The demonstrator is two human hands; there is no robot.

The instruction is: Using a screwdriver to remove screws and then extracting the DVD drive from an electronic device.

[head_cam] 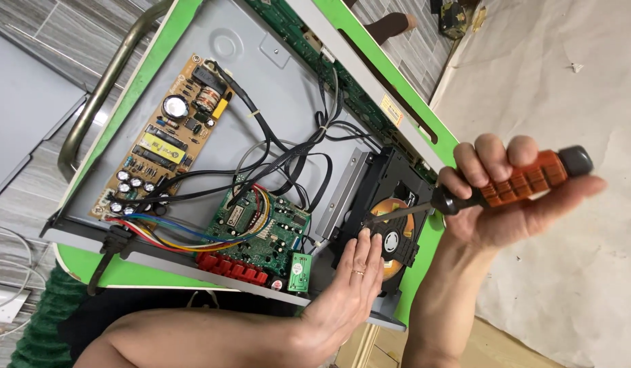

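The left hand (353,283) lies flat, fingers together, on the black disc drive (387,204) at the chassis (274,95) near edge. The right hand (496,197), grip closed around the orange screwdriver (513,184) handle, sets the tip on the drive. The drive is likely rigid but fragile; steady it by its frame.

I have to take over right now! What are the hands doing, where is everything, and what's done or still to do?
Right hand grips an orange-and-black screwdriver, tip down at the black disc drive.
Left hand lies flat on the drive's near edge, empty, steadying it.
The grey metal case lies open on a green table; the tan power board and green circuit board sit inside, wired up.
Done: cover off.
Left: the drive remains in place.
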